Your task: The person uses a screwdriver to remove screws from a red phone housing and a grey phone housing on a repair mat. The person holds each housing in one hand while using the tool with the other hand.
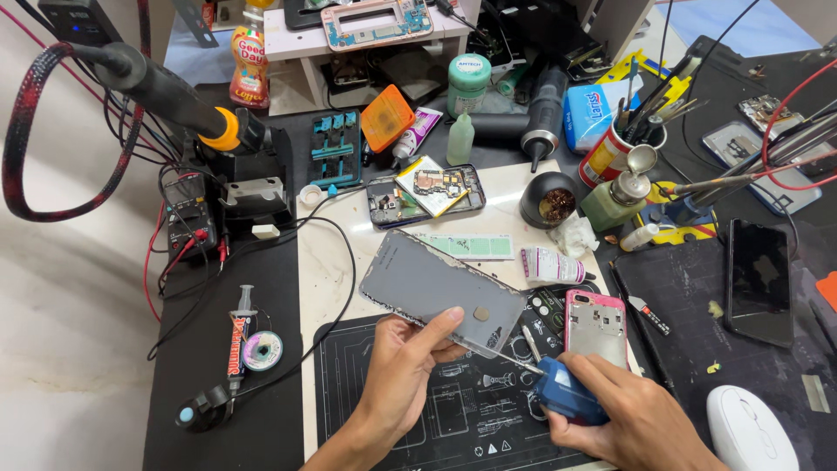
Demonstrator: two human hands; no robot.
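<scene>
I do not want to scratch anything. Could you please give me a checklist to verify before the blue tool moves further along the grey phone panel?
1. Left hand grips the grey phone panel at its near edge: ok.
2. Right hand holds the blue tool firmly: ok.
3. Tool tip touches the panel edge: cannot tell.
4. Pink phone frame lies apart from the tip: not ok, very close.
5. Black work mat lies under the hands: ok.

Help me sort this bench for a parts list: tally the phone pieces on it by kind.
Grey back panel, held by left hand: 1
Pink frame: 1
Opened phone body: 1
Black phone: 1
Total: 4
Right hand holds a blue tool.
</scene>
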